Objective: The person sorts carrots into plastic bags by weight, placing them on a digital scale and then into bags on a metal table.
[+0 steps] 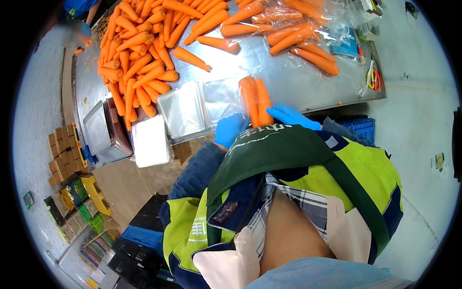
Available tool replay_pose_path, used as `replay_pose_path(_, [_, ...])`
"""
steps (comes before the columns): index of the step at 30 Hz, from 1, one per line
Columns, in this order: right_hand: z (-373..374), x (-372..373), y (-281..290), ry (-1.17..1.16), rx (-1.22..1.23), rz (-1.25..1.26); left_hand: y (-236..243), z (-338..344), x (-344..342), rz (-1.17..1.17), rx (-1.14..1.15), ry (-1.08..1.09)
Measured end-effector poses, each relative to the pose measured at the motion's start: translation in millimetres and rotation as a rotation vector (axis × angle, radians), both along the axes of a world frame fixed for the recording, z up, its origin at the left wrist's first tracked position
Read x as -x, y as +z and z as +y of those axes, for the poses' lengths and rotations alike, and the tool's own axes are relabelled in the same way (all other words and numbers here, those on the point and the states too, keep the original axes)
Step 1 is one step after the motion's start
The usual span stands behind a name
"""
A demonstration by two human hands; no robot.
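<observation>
Two upright carrots point(251, 98) lie side by side at the table's near edge, apparently on or in clear plastic, their lower ends hidden by my dark green apron. My left hand point(228, 130), in a blue glove, is just left of them beside a stack of flat clear bags point(183, 108); its fingertips are partly hidden. My right hand point(293, 117), also gloved, has fingers stretched toward the right carrot, at or very near it. A big heap of loose carrots point(139, 43) covers the back left of the steel table point(344, 89), and bagged carrots point(296, 36) lie at the back right.
Metal trays point(98, 127) sit at the table's left corner. Scissors point(376, 79) and a blue box point(344, 48) lie at its right end. Below are a blue crate point(362, 129), cardboard boxes point(65, 154) and dark crates point(137, 245). Another person point(79, 7) stands at far left.
</observation>
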State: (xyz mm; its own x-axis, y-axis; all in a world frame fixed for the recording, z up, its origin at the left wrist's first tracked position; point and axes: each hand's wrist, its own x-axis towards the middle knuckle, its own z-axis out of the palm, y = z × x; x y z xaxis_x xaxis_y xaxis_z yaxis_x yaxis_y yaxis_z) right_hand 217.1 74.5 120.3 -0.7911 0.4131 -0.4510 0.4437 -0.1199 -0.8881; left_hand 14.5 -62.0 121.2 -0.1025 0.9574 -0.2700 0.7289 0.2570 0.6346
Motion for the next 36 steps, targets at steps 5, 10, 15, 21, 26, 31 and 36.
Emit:
replay_pose_path(5, [64.3,41.5,38.0,-0.025,0.238,0.088,40.8,39.2,44.5,-0.874,0.101,0.408])
replay_pose_path(10, [140.9,96.5,137.5,0.057,-0.083,0.404,145.5,110.1,85.0,-0.852,-0.230,0.262])
replay_pose_path(15, [223.4,112.5,227.1,-0.013,-0.355,0.759,233.2,175.3,76.7,-0.742,-0.789,0.168])
replay_pose_path(21, [344.5,116.0,281.4,-0.187,-0.527,0.268,230.9,291.8,80.1,-0.824,-0.688,0.124])
replay_pose_path(26, [486.3,84.0,249.0,0.042,-0.799,0.284,180.9,350.7,60.5,-0.849,-0.548,-0.064])
replay_pose_path(31, [517.0,36.7,215.6,-0.114,-1.307,-0.547,69.1,293.4,20.6,-0.571,-0.096,-0.387])
replay_pose_path(36, [500.2,54.3,186.1,-0.142,-1.911,-0.474,3.0,204.9,34.3,-0.713,0.048,-0.120])
